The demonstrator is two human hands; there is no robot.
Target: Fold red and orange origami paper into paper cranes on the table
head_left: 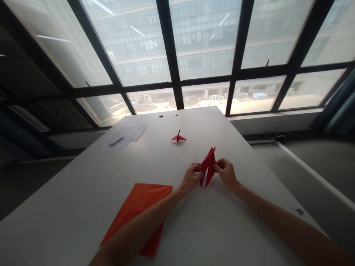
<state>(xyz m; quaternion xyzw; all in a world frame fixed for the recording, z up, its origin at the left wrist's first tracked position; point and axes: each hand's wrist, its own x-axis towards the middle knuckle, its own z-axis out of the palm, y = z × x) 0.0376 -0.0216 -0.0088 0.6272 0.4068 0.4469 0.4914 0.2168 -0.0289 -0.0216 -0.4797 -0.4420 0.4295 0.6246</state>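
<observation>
A white table [72, 207] runs out toward a wide window [205, 44], with a building beyond the glass. At the table's far left lie loose papers [124, 130], and a pale pen [116, 140] rests on them. Nearer, on the left, is an orange sheet [135, 210], creased and lying flat, its lower part hidden under the left forearm [138, 229], which crosses above it.

The left hand [191, 179] is mostly closed, its fingers curled and pinching the left side of the folded red paper [208, 166]. That paper stands upright in a narrow, pointed shape near the middle of the table, its lower tips at or just above the surface; the exact contact is hard to tell. The right hand [225, 173] is also mostly closed and pinches the paper's right side, so the two hands nearly meet around it.

Farther along the table, a small red paper bird [178, 137] stands by itself. Beyond the table's right edge, a dark looped object [274, 135] lies on the ledge under the window, too small to identify.
</observation>
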